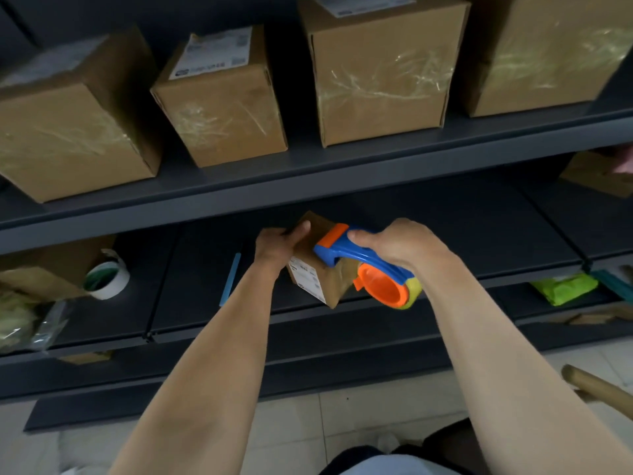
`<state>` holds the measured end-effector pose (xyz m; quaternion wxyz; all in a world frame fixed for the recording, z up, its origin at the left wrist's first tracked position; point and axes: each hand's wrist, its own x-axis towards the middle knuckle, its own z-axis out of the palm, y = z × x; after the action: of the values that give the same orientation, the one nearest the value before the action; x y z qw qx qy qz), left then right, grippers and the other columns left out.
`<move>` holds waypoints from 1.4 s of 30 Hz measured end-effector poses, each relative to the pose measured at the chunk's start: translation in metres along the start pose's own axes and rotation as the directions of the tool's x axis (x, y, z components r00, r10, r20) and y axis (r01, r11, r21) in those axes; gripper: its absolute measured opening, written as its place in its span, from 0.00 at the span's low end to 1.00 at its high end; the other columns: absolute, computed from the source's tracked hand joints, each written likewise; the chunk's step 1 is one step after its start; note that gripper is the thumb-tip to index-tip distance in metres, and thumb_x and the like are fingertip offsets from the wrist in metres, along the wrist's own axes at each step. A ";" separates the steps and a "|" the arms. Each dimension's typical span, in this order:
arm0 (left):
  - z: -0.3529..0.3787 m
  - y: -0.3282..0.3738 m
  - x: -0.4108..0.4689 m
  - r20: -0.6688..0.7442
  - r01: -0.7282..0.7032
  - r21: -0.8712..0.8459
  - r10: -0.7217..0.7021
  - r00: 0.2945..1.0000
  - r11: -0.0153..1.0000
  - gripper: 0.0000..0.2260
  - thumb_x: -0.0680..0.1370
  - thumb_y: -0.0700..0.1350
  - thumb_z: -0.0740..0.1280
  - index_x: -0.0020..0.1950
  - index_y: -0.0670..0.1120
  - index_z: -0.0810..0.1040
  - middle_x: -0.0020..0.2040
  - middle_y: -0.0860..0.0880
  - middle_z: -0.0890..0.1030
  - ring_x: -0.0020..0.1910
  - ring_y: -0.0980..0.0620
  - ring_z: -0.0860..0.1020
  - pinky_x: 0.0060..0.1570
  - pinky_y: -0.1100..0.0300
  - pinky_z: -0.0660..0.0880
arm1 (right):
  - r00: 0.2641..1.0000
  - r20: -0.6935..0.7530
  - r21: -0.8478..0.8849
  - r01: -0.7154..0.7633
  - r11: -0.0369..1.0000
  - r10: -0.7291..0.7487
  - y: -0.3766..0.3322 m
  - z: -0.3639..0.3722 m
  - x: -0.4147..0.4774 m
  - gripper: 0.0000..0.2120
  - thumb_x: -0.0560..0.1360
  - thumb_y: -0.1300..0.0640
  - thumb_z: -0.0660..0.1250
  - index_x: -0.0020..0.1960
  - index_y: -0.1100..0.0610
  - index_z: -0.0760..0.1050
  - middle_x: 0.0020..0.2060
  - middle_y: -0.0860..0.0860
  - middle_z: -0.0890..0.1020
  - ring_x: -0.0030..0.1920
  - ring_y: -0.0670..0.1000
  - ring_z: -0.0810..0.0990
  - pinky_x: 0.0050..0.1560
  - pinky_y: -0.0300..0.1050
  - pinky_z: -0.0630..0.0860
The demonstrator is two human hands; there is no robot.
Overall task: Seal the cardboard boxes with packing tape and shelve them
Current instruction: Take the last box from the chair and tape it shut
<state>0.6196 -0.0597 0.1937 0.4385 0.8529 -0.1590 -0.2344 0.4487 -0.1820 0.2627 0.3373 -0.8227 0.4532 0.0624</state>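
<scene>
Head view: left hand [277, 248] grips small box [329, 283], right hand [400, 245] grips dispenser [363, 260], seemingly over shelf edge [222, 325].

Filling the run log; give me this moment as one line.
stage: taping | left hand: holds small box | right hand: grips tape dispenser against small box

Grey upper shelf [342, 173] w/ 4 taped boxes [380, 84]; lower shelf [191, 286] w/ tape roll [108, 277], blue strip [230, 279], green packet [565, 287].
</scene>
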 end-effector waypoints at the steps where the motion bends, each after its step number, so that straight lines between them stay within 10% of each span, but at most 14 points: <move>1: 0.000 -0.001 0.002 0.000 -0.001 -0.020 0.001 1.000 1.000 0.15 0.72 0.60 0.70 0.38 0.48 0.78 0.35 0.53 0.79 0.35 0.60 0.77 0.30 0.68 0.68 | 1.000 0.006 0.010 -0.011 1.000 0.011 0.007 -0.003 -0.001 0.28 0.67 0.29 0.64 0.40 0.55 0.70 0.32 0.50 0.73 0.32 0.50 0.73 0.29 0.43 0.64; 9: 0.002 0.002 0.002 -0.011 -0.004 -0.003 0.004 1.000 1.000 0.24 0.72 0.61 0.69 0.55 0.41 0.79 0.52 0.45 0.81 0.51 0.48 0.79 0.48 0.57 0.76 | 0.990 0.092 -0.068 -0.105 0.992 0.111 0.064 0.004 -0.013 0.28 0.68 0.29 0.64 0.33 0.56 0.74 0.28 0.51 0.76 0.30 0.50 0.76 0.28 0.42 0.65; 12: 0.007 0.011 -0.009 -0.180 -0.150 0.341 0.222 0.958 0.928 0.22 0.75 0.56 0.67 0.61 0.43 0.73 0.60 0.44 0.75 0.59 0.46 0.74 0.52 0.56 0.72 | 0.990 0.117 -0.006 -0.080 0.997 0.080 0.051 0.029 -0.006 0.28 0.70 0.31 0.62 0.36 0.57 0.73 0.29 0.53 0.77 0.30 0.51 0.76 0.29 0.43 0.66; 14: 0.011 0.017 -0.018 -0.103 -0.292 0.594 0.431 0.897 0.750 0.16 0.78 0.53 0.63 0.60 0.44 0.74 0.61 0.44 0.72 0.61 0.45 0.71 0.54 0.55 0.70 | 0.994 0.092 0.028 -0.060 0.998 0.057 0.046 0.035 -0.003 0.28 0.70 0.31 0.62 0.37 0.57 0.73 0.30 0.53 0.77 0.31 0.51 0.76 0.28 0.43 0.65; 18: 0.020 0.017 -0.026 0.113 -0.291 0.587 0.279 0.954 0.755 0.38 0.68 0.69 0.65 0.69 0.46 0.66 0.69 0.45 0.66 0.69 0.43 0.62 0.64 0.49 0.67 | 0.997 0.059 0.056 -0.053 0.997 0.049 0.047 0.035 -0.002 0.28 0.70 0.30 0.62 0.37 0.57 0.72 0.30 0.52 0.77 0.30 0.51 0.77 0.28 0.42 0.65; 27: 0.033 0.023 -0.035 -0.021 -0.254 0.785 0.433 0.901 0.566 0.40 0.62 0.71 0.67 0.64 0.48 0.66 0.63 0.42 0.67 0.59 0.40 0.65 0.56 0.47 0.65 | 0.997 0.041 -0.011 -0.064 0.998 0.064 0.044 0.025 -0.003 0.29 0.68 0.29 0.64 0.40 0.57 0.73 0.33 0.53 0.79 0.32 0.51 0.78 0.28 0.43 0.65; 42: 0.006 0.009 -0.001 0.077 -0.229 0.628 0.233 0.969 0.744 0.40 0.70 0.70 0.61 0.76 0.51 0.57 0.77 0.45 0.54 0.75 0.41 0.50 0.72 0.46 0.48 | 0.982 0.160 0.141 -0.127 0.982 0.104 0.076 0.013 -0.007 0.32 0.64 0.27 0.65 0.40 0.58 0.75 0.34 0.53 0.80 0.34 0.51 0.79 0.31 0.44 0.68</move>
<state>0.6151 -0.0688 0.1980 0.1525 0.9248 -0.3312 -0.1088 0.3873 -0.1965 0.2175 0.4276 -0.7601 0.4768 0.1100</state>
